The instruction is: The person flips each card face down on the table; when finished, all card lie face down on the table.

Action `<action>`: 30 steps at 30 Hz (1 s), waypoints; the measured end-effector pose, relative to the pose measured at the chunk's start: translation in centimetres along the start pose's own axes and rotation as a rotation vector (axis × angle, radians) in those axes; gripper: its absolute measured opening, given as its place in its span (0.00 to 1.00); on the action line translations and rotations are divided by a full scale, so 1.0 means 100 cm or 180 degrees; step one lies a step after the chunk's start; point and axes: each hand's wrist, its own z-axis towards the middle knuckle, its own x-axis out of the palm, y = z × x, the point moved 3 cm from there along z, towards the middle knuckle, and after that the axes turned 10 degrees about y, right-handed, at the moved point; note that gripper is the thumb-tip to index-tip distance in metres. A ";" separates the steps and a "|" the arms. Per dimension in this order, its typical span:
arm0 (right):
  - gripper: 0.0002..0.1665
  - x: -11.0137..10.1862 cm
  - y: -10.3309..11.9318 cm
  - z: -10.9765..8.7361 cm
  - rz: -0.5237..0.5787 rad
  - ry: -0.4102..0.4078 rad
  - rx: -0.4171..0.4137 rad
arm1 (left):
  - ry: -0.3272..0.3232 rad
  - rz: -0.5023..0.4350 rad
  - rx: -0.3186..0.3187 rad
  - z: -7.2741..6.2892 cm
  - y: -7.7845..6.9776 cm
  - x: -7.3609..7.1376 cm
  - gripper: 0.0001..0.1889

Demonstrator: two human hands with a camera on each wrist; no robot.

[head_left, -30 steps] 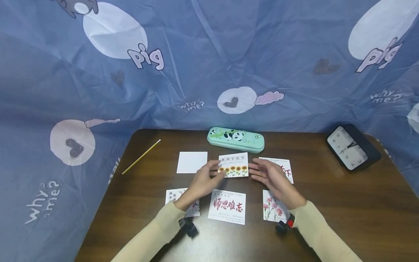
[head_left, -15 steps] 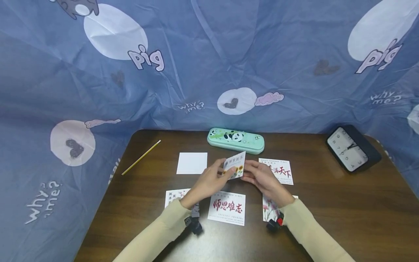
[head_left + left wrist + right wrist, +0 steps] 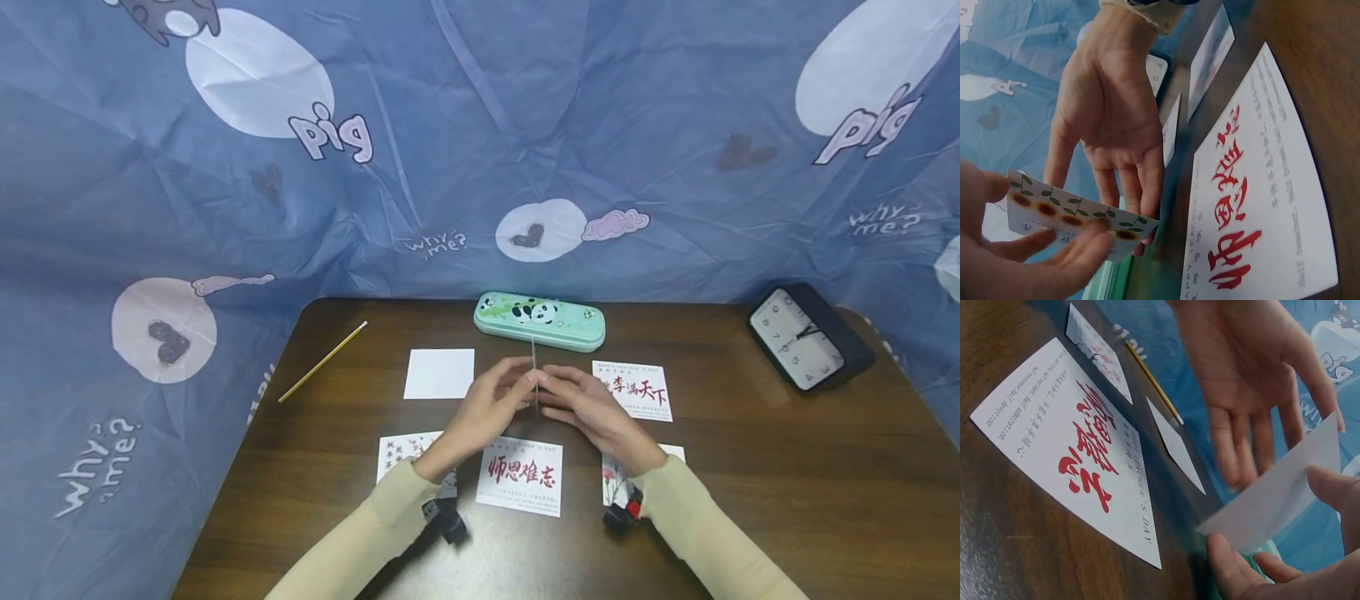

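Note:
A greeting card with sunflowers [image 3: 1085, 215] stands on edge between my two hands. In the head view it shows only as a thin line [image 3: 534, 354]. My left hand [image 3: 478, 412] holds it from the left, thumb at the near edge and fingers over the printed face. From the right, my right hand [image 3: 596, 417] grips it, its thumb against the plain white back [image 3: 1272, 494]. Both thumbs meet at the near edge. A card with red lettering [image 3: 520, 477] lies flat just below the hands.
Around the hands lie a blank white card [image 3: 439, 373], another red-lettered card [image 3: 637, 392], a blossom card [image 3: 401, 450] and a carnation card [image 3: 611, 483] partly under my right wrist. Behind are a pencil [image 3: 324, 361], a green panda pencil case [image 3: 540, 321] and a black clock [image 3: 802, 337].
The sunflower card has been lifted and turned from facing me to edge-on. Both hands have come together around it, uncovering the red-lettered card at right.

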 end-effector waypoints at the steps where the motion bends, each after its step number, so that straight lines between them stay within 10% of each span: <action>1: 0.40 0.000 0.001 0.000 -0.0001 -0.0019 -0.0001 | -0.0034 -0.0105 0.0056 0.000 -0.001 -0.001 0.26; 13: 0.42 -0.009 0.012 -0.006 -0.0118 -0.0376 -0.0090 | -0.0761 -0.0396 0.0447 -0.006 -0.006 -0.013 0.20; 30: 0.39 -0.021 0.017 -0.015 -0.0355 -0.0716 0.0038 | -0.1266 -0.0189 -0.0091 -0.007 0.020 -0.025 0.17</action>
